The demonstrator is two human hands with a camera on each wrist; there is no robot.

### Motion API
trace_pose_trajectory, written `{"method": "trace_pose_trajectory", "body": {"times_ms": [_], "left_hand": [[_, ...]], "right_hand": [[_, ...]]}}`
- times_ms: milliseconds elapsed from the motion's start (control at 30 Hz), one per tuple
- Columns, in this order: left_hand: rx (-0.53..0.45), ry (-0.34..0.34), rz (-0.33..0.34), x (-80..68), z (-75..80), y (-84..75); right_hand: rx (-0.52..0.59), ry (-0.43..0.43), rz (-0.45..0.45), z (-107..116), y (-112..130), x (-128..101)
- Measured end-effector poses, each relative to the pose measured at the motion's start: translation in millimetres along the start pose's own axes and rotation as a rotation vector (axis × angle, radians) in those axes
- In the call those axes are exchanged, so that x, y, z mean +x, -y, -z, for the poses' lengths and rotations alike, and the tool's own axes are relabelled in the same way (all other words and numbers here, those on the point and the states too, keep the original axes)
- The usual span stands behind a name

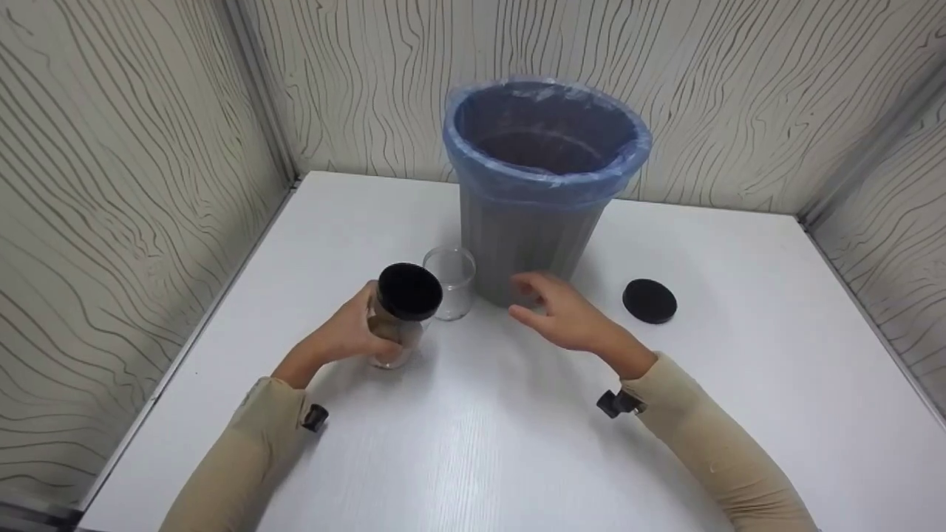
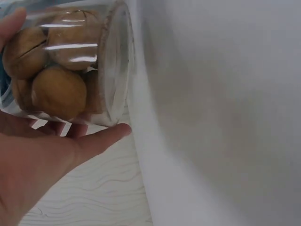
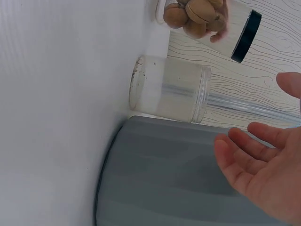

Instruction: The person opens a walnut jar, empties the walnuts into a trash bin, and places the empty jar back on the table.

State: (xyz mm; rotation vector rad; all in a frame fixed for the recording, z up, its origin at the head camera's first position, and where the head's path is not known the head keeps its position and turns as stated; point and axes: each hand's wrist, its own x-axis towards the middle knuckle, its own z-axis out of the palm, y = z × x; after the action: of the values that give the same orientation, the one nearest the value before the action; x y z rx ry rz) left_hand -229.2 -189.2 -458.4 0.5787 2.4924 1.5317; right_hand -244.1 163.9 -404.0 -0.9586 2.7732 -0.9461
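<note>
My left hand (image 1: 347, 336) grips a clear jar of walnuts (image 1: 399, 314) with a black lid (image 1: 409, 291), standing on the white table (image 1: 473, 443). In the left wrist view the walnuts (image 2: 51, 70) show through the jar's glass beside my thumb (image 2: 101, 140). An empty lidless clear jar (image 1: 452, 281) stands just behind it, also seen as the empty jar (image 3: 169, 94) in the right wrist view. My right hand (image 1: 562, 314) hovers open, fingers spread, in front of the grey bin (image 1: 528, 236), holding nothing.
The grey bin with a blue plastic liner (image 1: 547, 140) stands at the table's back middle. A loose black lid (image 1: 650, 301) lies flat to the bin's right. Patterned walls (image 1: 126, 192) close in the left, back and right sides.
</note>
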Motion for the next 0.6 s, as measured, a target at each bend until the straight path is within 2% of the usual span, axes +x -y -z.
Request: {"method": "trace_pose_trajectory", "body": {"times_ms": [367,600], "left_hand": [[0.053,0.076,-0.115,7.8,-35.2,-29.7],[0.041,0.075,-0.115,18.0,-55.2,-47.0]], "right_hand": [[0.046,-0.013,0.054,-1,2,-3],[0.065,-0.047,0.083,3,2,-5]]}}
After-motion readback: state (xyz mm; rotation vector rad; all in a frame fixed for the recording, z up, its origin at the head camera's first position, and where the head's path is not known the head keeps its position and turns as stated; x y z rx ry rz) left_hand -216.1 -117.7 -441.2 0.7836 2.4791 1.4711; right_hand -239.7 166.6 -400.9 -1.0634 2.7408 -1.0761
